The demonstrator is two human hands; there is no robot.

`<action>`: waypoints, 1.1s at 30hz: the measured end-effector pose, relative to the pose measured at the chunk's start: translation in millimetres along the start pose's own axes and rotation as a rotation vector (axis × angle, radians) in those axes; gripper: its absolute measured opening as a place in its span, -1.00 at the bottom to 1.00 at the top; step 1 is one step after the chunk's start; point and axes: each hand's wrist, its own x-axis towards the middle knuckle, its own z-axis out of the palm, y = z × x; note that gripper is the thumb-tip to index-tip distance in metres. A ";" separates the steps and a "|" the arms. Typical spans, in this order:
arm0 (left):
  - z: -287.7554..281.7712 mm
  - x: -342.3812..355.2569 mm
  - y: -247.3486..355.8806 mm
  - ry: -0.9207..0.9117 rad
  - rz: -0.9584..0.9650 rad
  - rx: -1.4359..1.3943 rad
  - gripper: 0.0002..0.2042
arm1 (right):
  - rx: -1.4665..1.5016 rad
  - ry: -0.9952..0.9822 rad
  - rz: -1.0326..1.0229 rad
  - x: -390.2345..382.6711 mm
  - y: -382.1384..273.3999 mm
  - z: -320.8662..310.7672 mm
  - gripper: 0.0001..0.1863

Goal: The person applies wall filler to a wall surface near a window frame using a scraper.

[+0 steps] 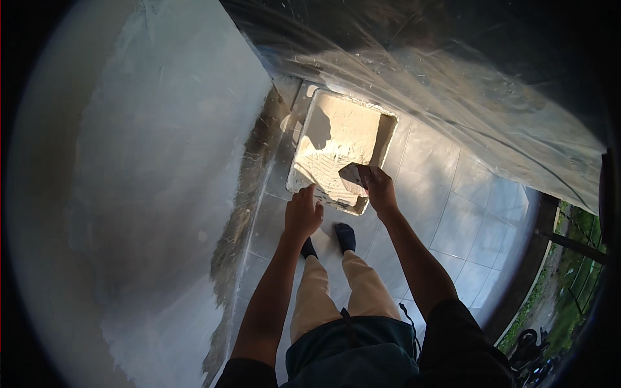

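Observation:
A large paint tray (385,137), smeared with cream-coloured paint or filler, lies on the floor ahead of me, its ribbed end toward my feet. My right hand (378,186) grips a putty knife (351,173) over the tray's near right part, the broad dark blade pointing left. Its handle is mostly hidden in my fingers. Beside the tray's near left corner is my left hand (303,211), loosely curled with thumb and fingers apart; I see nothing in it. A hand-shaped shadow falls on the tray's far left part.
To the left rises a wall (174,168) with a pale grey coating and a bare brownish strip along its foot. Clear plastic sheeting (453,97) hangs along the far and right side. Grey tiles (446,213) cover the floor; a dark frame (527,258) borders greenery at the right.

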 end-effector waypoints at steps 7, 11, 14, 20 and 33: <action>39.2 -4.9 -17.1 -0.026 -0.063 -0.094 -0.51 | 0.079 0.017 0.103 -7.5 37.1 16.0 -0.70; 59.7 -12.3 -29.3 -0.017 -0.137 -0.180 -0.51 | 0.052 -0.006 0.143 3.1 46.6 25.4 -0.69; 75.3 -18.2 -50.3 0.025 -0.265 -0.341 -0.51 | -0.042 0.012 0.061 15.4 31.1 31.4 -0.68; 92.8 -16.5 -73.7 -0.040 -0.571 -0.551 -0.55 | -0.336 -0.005 -0.326 68.7 12.4 42.2 -0.76; 109.6 -4.2 -69.4 -0.065 -1.018 -1.310 -0.28 | -0.500 -0.136 -0.675 127.4 2.2 61.4 -0.74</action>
